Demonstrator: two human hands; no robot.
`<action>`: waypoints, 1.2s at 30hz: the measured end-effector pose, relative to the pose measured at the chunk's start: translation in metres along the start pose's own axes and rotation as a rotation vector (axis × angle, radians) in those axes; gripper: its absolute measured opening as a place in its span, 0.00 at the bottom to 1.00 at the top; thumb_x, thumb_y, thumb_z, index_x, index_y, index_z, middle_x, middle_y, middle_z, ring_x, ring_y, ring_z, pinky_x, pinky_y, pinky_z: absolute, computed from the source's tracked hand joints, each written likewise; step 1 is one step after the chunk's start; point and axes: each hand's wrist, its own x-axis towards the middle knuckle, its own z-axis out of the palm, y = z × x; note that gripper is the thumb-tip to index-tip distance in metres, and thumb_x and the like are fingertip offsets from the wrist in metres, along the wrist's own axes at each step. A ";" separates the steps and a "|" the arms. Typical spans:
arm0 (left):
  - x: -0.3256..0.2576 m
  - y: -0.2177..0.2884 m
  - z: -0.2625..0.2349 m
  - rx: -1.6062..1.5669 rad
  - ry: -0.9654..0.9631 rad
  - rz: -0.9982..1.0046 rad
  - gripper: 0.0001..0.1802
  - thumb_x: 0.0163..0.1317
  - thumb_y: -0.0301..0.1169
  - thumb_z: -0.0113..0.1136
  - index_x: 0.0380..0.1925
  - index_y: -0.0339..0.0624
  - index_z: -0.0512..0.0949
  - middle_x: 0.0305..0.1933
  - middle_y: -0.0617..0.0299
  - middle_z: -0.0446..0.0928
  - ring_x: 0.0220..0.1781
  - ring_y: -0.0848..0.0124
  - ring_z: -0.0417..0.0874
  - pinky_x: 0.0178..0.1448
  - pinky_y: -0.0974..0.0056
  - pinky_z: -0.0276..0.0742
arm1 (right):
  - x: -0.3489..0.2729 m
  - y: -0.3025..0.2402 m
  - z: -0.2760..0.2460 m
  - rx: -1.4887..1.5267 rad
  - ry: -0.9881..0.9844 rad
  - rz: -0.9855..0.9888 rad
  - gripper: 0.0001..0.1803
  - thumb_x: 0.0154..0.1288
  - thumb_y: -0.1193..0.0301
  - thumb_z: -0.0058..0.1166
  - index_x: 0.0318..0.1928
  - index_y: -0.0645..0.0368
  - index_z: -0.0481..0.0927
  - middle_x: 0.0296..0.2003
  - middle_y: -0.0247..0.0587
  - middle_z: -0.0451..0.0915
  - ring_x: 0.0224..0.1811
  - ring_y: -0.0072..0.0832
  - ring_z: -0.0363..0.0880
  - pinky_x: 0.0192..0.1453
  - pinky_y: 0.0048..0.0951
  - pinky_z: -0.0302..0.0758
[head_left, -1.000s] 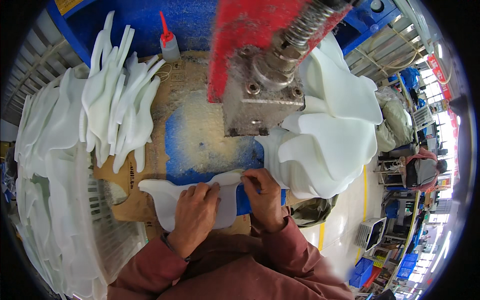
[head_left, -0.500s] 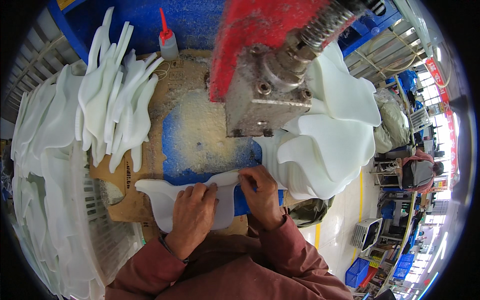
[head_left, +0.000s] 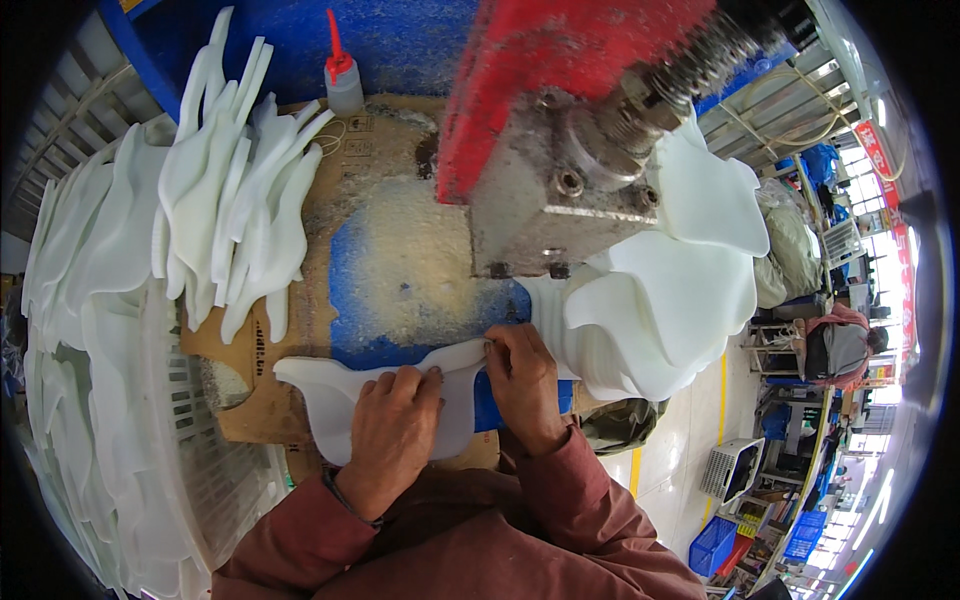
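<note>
A curved white foam-like sheet (head_left: 335,408) lies at the front edge of the worktable, with a thicker band along its far side. My left hand (head_left: 393,422) rests over its middle, fingers bent and pressed against that band. At the right tip of the piece, my right hand (head_left: 524,388) closes thumb and fingers on the end in a pinch. Just beyond my hands, a blue surface (head_left: 350,340) carries pale dust. The metal machine head (head_left: 555,225) with its red arm (head_left: 500,80) hangs over the far part of the table.
Narrow white offcuts (head_left: 200,200) are heaped at the left on cardboard (head_left: 255,390). Stacked white sheets (head_left: 670,310) stand to the right of the machine head. A red-tipped squeeze bottle (head_left: 344,85) is at the back. White sheets fill a plastic crate (head_left: 215,490) on the left.
The view has shifted slightly, so the machine head appears a little further right. Both hands keep their hold on the white sheet in nearly the same place.
</note>
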 end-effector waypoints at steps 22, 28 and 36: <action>-0.004 -0.071 0.032 -1.344 -0.014 -0.282 0.18 0.76 0.33 0.61 0.61 0.40 0.74 0.57 0.53 0.82 0.57 0.63 0.84 0.59 0.60 0.80 | -0.025 -0.053 -0.032 -0.212 -0.242 -0.589 0.19 0.62 0.80 0.57 0.54 0.63 0.79 0.56 0.58 0.77 0.59 0.52 0.78 0.63 0.45 0.76; 0.005 -0.093 0.040 -1.800 0.025 -0.426 0.20 0.76 0.37 0.61 0.60 0.37 0.73 0.53 0.50 0.82 0.54 0.62 0.86 0.61 0.58 0.85 | -0.068 -0.045 0.004 -0.307 -0.397 -0.847 0.26 0.65 0.60 0.61 0.60 0.60 0.78 0.64 0.57 0.73 0.67 0.59 0.70 0.68 0.62 0.69; 0.016 -0.100 0.029 -2.124 0.194 -0.662 0.20 0.75 0.38 0.62 0.59 0.39 0.72 0.55 0.48 0.82 0.56 0.57 0.87 0.63 0.54 0.86 | -0.066 -0.016 0.017 -0.231 -0.303 -0.961 0.25 0.63 0.67 0.64 0.60 0.59 0.80 0.56 0.57 0.80 0.61 0.54 0.78 0.64 0.49 0.76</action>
